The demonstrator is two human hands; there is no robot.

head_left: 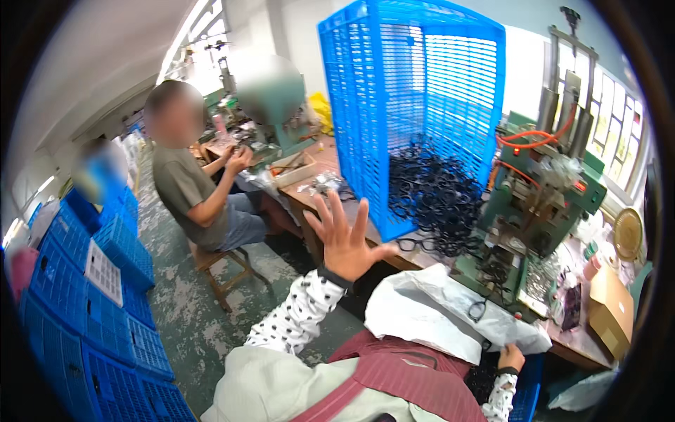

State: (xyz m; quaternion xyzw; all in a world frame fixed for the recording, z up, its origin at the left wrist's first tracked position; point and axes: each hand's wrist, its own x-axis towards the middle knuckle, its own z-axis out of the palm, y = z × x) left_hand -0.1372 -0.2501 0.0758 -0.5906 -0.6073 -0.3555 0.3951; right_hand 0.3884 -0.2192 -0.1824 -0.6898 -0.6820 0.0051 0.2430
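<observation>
My left hand [346, 243] is raised in front of the bench, palm flat and fingers spread, holding nothing. Behind it, a tall blue crate [349, 105] stands on its side with a heap of black eyeglass frames [439, 193] spilling from its open side. My right hand [511, 357] is low at the right, fingers curled by the edge of a white plastic sheet [404, 309] across my lap; what it grips, if anything, is hidden. One dark eyeglass frame [477, 310] lies on the sheet. Beneath that hand are more dark pieces and a blue crate [532, 390].
A green machine [587, 184] with orange hoses stands on the bench at the right, near a cardboard box [610, 309]. A person [186, 179] sits on a wooden stool [211, 261] at the left, working with both hands. Stacked blue crates [60, 295] line the far left.
</observation>
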